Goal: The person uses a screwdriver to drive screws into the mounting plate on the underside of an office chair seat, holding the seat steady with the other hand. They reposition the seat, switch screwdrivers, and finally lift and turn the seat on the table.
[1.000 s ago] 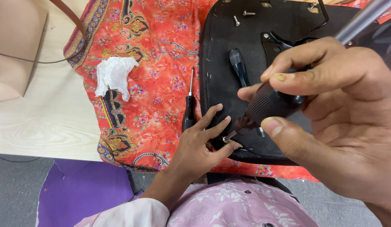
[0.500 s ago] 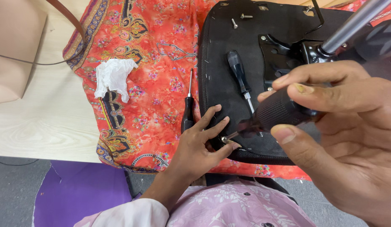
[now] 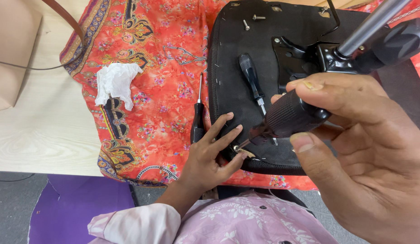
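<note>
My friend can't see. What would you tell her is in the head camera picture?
A right hand drives a black-handled screwdriver into the edge of an upturned black chair seat, while the left hand steadies the spot. Two more screwdrivers and a crumpled tissue lie nearby on orange patterned cloth.

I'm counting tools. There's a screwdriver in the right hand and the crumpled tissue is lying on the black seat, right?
Not quite. The head view shows the crumpled tissue lying on the red patterned cloth, not the black seat. The right hand does hold a screwdriver.
</note>
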